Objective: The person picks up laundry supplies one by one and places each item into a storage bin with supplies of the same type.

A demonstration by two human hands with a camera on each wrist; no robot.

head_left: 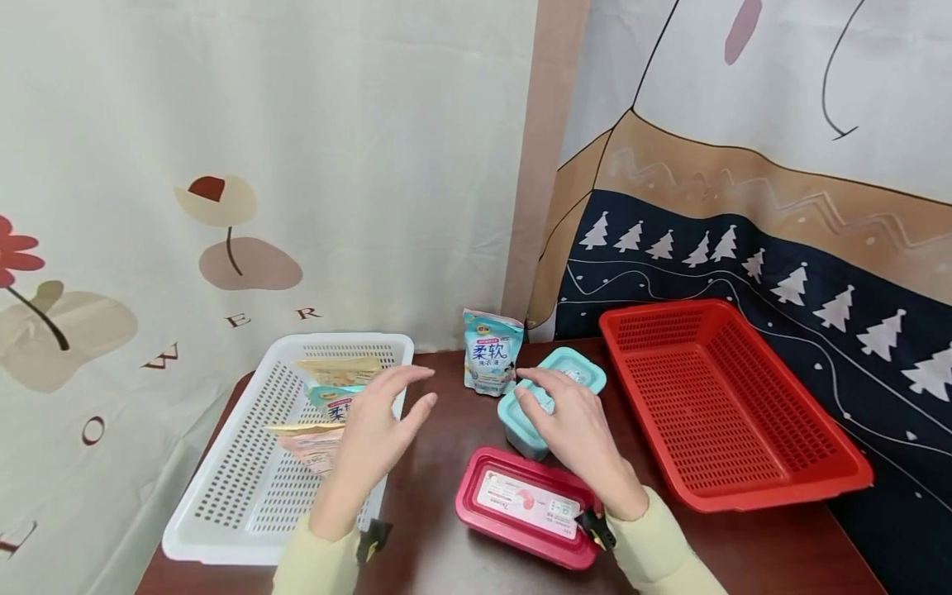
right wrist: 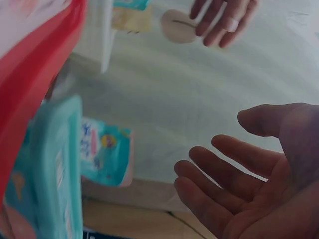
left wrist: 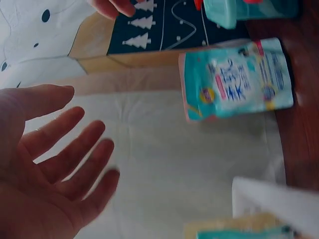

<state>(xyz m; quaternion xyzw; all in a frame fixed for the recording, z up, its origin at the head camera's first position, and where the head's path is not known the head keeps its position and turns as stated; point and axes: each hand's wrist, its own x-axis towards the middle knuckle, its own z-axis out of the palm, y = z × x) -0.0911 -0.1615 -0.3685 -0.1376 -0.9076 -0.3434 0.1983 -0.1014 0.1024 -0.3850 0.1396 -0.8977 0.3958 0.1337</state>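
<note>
Both hands hover above the table, holding nothing. My left hand (head_left: 378,430), its fingers spread, is in front of the right side of a white basket (head_left: 216,496). Inside that basket stand several pouches, among them a blue one (head_left: 333,401) and a pink one (head_left: 316,450), partly hidden by the hand. My right hand (head_left: 576,426) is above two teal lidded containers (head_left: 524,426), its fingers relaxed. A blue detergent pouch (head_left: 491,351) stands upright between the hands, farther back; the left wrist view also shows this pouch (left wrist: 237,79), apart from the left fingers.
A dark red lidded container (head_left: 521,537) with a labelled lid lies near the table's front, below the right wrist. A red basket (head_left: 788,496) stands at the right. Printed curtains (head_left: 416,165) hang behind the dark brown table (head_left: 424,496).
</note>
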